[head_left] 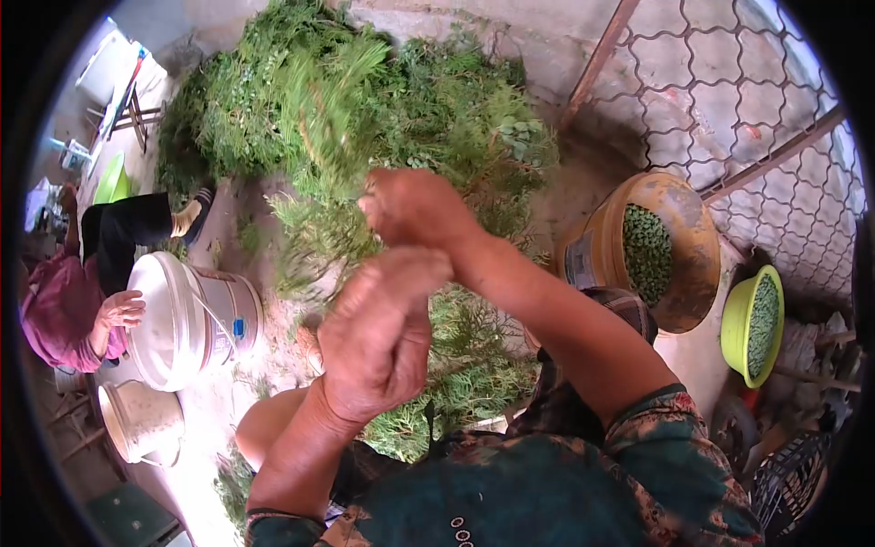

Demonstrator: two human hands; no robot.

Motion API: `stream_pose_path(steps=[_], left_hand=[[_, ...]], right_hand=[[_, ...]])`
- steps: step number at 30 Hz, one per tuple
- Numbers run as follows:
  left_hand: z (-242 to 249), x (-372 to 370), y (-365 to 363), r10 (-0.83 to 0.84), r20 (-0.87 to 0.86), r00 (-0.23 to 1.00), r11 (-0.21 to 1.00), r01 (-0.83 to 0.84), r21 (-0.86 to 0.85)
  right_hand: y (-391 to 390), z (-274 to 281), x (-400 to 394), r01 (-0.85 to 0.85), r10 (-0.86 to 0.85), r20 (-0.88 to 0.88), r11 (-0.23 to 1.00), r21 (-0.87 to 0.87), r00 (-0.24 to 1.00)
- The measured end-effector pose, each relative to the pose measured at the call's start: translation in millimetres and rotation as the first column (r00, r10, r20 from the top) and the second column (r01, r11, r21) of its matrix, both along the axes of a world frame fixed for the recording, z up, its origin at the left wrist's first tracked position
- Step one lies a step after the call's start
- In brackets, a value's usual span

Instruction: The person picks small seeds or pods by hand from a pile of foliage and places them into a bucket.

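Observation:
Leafy green sprigs [333, 118], blurred by motion, rise from my right hand [415, 208], whose fingers are closed round their lower end. My left hand [378, 333] is just below and to the left, close to my right wrist, with its fingers curled and smeared by motion. Whether it holds anything is hidden. More feathery foliage hangs beside and behind the hands. Beyond them a large heap of cut green branches [246, 105] lies on the floor against the wall, and more greenery [474, 378] lies close to my lap.
On the left, another person's hand [121, 311] is near a lidded white bucket [219, 314], with a smaller bucket [141, 424] below. To the right are a yellowish bucket [592, 251] and a lime basin [736, 319], both holding small green pieces, near a wire mesh [702, 118].

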State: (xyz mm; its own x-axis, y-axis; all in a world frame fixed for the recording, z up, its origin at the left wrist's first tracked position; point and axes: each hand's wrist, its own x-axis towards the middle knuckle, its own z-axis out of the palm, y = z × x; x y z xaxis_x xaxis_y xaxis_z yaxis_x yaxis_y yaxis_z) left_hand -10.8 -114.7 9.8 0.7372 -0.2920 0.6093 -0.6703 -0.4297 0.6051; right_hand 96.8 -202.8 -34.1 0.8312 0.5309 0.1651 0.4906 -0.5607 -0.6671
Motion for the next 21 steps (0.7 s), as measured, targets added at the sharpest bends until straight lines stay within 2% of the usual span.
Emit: stream_pose_path(steps=[1,2,3,4,5,6,7,8,9,10,12,13,14,16,17,18,20,21], left_hand=[[8.8,5.6,-3.2,0.1,-0.018,0.995,0.995,-0.101,-0.017],[13.9,10.7,-6.4,0.204,-0.039,0.978,0.978,-0.205,-0.033],[8.4,15.9,-9.3,0.209,-0.231,0.95,0.957,-0.247,-0.152],[2.9,22.7,-8.8,0.22,-0.23,0.948,0.955,-0.258,-0.149],[-2.3,30.3,-7.0,0.289,-0.301,0.909,0.946,-0.319,-0.054],[-5.4,36.6,-5.0,0.361,-0.363,0.859,0.927,-0.371,0.045],[-6.4,40.5,-3.9,0.371,-0.362,0.855,0.924,-0.38,0.049],[-7.4,43.3,-3.4,0.354,-0.513,0.782,0.929,-0.358,0.095],[-9.4,46.8,-3.2,0.332,-0.65,0.683,0.935,-0.327,0.134],[-13.7,51.2,0.0,0.334,-0.656,0.677,0.935,-0.329,0.135],[-30.2,60.9,8.5,0.088,-0.849,0.522,0.979,-0.202,-0.022],[-43.7,63.9,5.8,0.142,-0.795,0.59,0.951,-0.304,-0.056],[-51.2,65.4,8.0,0.142,-0.8,0.582,0.949,-0.309,-0.056],[-43.5,64.9,7.3,-0.042,-0.877,0.478,0.901,-0.362,-0.24],[-36.0,63.8,5.5,-0.091,-0.871,0.482,0.863,-0.399,-0.311],[-39.7,64.1,11.0,-0.087,-0.873,0.481,0.858,-0.409,-0.311],[-49.4,67.9,27.3,-0.226,-0.867,0.445,0.63,-0.612,-0.478],[-44.4,69.0,28.4,-0.209,-0.862,0.462,0.546,-0.676,-0.495]], right_hand=[[-4.1,-6.4,-7.0,-0.087,0.071,0.134,0.989,0.122,0.988],[-2.4,-12.2,-14.3,-0.089,0.071,0.134,0.988,0.126,0.988],[1.0,-17.6,-21.8,-0.118,0.105,0.076,0.972,0.203,0.992],[4.0,-22.7,-26.7,-0.146,0.146,0.022,0.949,0.281,0.989],[1.6,-28.0,-28.8,-0.234,0.264,-0.037,0.905,0.356,0.964],[7.4,-32.4,-33.6,-0.245,0.276,-0.035,0.9,0.36,0.961],[15.6,-36.7,-41.0,-0.159,0.222,-0.122,0.906,0.392,0.967],[21.4,-42.1,-48.7,-0.066,0.167,-0.213,0.908,0.414,0.963],[23.3,-45.3,-55.4,-0.071,0.073,0.007,0.945,0.318,0.997],[24.2,-48.9,-61.0,-0.072,0.076,0.0,0.946,0.317,0.997],[23.8,-53.4,-69.7,-0.224,0.222,-0.114,0.975,-0.006,0.968],[21.6,-37.3,-71.7,-0.299,0.268,-0.174,0.936,-0.186,0.948],[18.5,-37.2,-72.8,-0.305,0.272,-0.183,0.934,-0.186,0.945],[10.6,-38.2,-74.0,-0.377,0.385,-0.005,0.901,-0.212,0.923],[8.5,-37.5,-74.0,-0.357,0.381,0.057,0.902,-0.241,0.923],[6.2,-33.7,-71.9,-0.368,0.391,0.055,0.898,-0.241,0.919],[1.0,-25.2,-65.0,-0.401,0.414,-0.004,0.879,-0.259,0.91],[-1.4,-22.9,-61.6,-0.398,0.415,0.029,0.889,-0.226,0.91]])
